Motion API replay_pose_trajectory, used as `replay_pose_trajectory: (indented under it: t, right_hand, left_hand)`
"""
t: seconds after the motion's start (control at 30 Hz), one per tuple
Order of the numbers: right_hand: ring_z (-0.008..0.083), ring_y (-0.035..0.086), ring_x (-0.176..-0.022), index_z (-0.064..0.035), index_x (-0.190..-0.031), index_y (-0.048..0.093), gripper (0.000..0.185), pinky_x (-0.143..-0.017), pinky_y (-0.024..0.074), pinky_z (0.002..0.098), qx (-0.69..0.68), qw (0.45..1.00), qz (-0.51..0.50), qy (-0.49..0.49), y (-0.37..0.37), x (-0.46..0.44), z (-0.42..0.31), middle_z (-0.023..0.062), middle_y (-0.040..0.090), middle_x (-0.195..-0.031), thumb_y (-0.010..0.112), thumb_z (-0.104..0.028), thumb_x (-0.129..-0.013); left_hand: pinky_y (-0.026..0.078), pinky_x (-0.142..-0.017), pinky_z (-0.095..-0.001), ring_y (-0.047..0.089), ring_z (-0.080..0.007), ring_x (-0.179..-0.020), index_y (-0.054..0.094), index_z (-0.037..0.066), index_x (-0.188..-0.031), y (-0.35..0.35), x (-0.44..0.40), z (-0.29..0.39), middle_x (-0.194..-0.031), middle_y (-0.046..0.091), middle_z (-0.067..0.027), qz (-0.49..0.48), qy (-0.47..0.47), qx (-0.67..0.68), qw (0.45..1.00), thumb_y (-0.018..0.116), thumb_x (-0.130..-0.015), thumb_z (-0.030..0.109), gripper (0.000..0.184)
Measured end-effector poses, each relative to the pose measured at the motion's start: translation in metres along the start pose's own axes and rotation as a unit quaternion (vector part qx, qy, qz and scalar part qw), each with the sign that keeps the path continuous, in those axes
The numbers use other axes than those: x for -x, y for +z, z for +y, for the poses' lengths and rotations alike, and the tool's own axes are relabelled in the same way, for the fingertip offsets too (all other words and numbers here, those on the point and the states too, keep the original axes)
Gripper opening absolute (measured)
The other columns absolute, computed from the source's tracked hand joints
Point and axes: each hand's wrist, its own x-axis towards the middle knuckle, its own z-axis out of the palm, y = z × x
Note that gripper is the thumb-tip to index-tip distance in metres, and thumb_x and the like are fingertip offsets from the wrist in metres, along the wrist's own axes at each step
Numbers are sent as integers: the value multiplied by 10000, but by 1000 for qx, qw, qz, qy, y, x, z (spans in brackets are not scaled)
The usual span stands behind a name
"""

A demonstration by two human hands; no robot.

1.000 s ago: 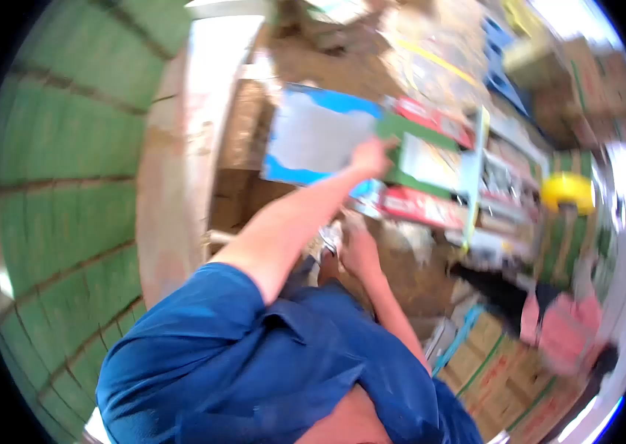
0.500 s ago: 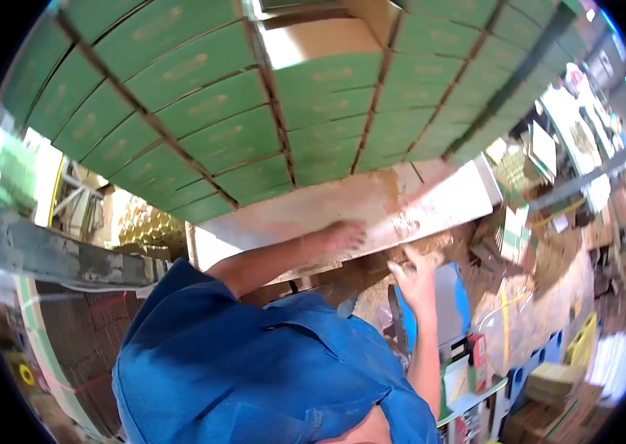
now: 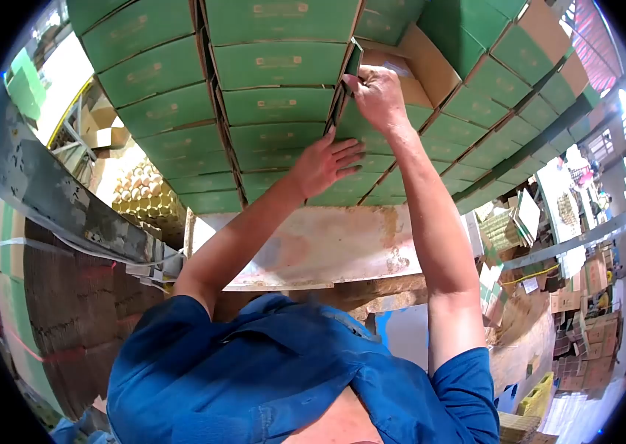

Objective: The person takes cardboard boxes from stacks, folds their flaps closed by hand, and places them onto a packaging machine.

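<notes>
Open green box (image 3: 419, 83) just beneath the right hand (image 3: 381, 98) — curled, hold unclear; left hand (image 3: 327, 164) spread lower.

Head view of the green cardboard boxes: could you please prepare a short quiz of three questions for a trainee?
1. Choose: which bare hand is higher in the picture? A) left hand B) right hand
2. True or false: all the stacked green cardboard boxes are closed.
3. Complete: the person's short-sleeved cloth shirt is coloured ____.

Key:
1. B; the left hand is lower.
2. False; by the right hand, an open green cardboard box shows its brown inside.
3. Blue.
</notes>
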Motion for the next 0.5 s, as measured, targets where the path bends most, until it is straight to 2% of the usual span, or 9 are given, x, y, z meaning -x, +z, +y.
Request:
replay_pose_trajectory:
  t: [0.07, 0.1, 0.17, 0.23, 0.3, 0.33, 0.37, 0.43, 0.5]
  right_hand:
    - [421, 625, -721, 10, -821, 676, 178, -668, 486, 482, 106, 989, 86, -64, -1, 5, -6, 234, 615, -708, 693, -164, -851]
    - [421, 625, -721, 10, -821, 676, 178, -668, 486, 482, 108, 988, 88, -63, -5, 12, -7, 234, 615, -708, 693, -164, -851]
    - [391, 599, -659, 19, -752, 618, 181, -603, 447, 444, 74, 988, 133, -1, -30, 35, -49, 231, 586, -683, 681, -124, -844]
    - [356, 550, -587, 19, -729, 574, 202, -560, 412, 405, 36, 987, 153, 28, -64, 65, -88, 213, 565, -665, 687, -101, -845]
    - [310, 525, -555, 10, -747, 597, 159, -559, 417, 370, 141, 974, 179, 0, -106, 120, -127, 184, 553, -649, 704, -71, -832]
    - [270, 605, -597, 3, -841, 690, 53, -593, 460, 340, 142, 963, 226, -26, -122, 151, -138, 143, 629, -686, 720, -33, -817]
    - [248, 691, -780, 17, -1008, 729, 214, -729, 522, 308, 112, 971, 200, 65, -145, 192, -148, 162, 722, -908, 715, 17, -794]
    - [281, 696, -1032, 22, -1113, 714, 354, -907, 519, 328, 88, 963, 215, 137, -165, 260, -161, 211, 688, -1189, 695, 71, -763]
    - [316, 628, -1207, 29, -1149, 694, 423, -1024, 467, 368, 93, 959, 155, 217, -167, 300, -173, 228, 620, -1325, 659, 111, -736]
  left_hand:
    - [331, -1169, -492, 428, -332, -1396, 413, 26, -1484, 10, -5, 6, -1536, 428, -158, -41, -31, 41, 998, 374, -1038, 572, 706]
    - [331, -1169, -492, 428, -332, -1396, 413, 26, -1484, 16, -6, 5, -1536, 428, -158, -43, -33, 40, 998, 374, -1038, 572, 706]
    - [409, -1112, -481, 501, -327, -1340, 448, 80, -1467, 54, -5, 16, -1472, 504, -151, -9, 25, 27, 999, 391, -1026, 587, 674]
    - [452, -1065, -465, 552, -317, -1281, 454, 101, -1461, 63, -7, 12, -1422, 547, -146, -37, 23, 55, 998, 424, -1018, 580, 653]
    - [496, -1018, -448, 603, -307, -1223, 461, 121, -1455, 78, 1, 1, -1371, 591, -141, -67, 10, 77, 995, 457, -1010, 572, 634]
    - [469, -1044, -471, 571, -305, -1258, 463, 110, -1450, 92, 14, -14, -1387, 580, -133, -121, -22, 83, 989, 512, -992, 550, 636]
    - [442, -1070, -494, 539, -302, -1294, 466, 99, -1444, 106, 31, -33, -1402, 569, -125, -172, -58, 91, 979, 566, -974, 528, 644]
    - [431, -1080, -509, 541, -303, -1288, 489, 85, -1424, 121, 58, -83, -1422, 554, -122, -213, -100, 132, 963, 674, -930, 422, 626]
    - [426, -1062, -476, 586, -304, -1202, 611, 89, -1292, 112, 65, -148, -1303, 636, -132, -156, -154, 195, 956, 746, -873, 362, 518]
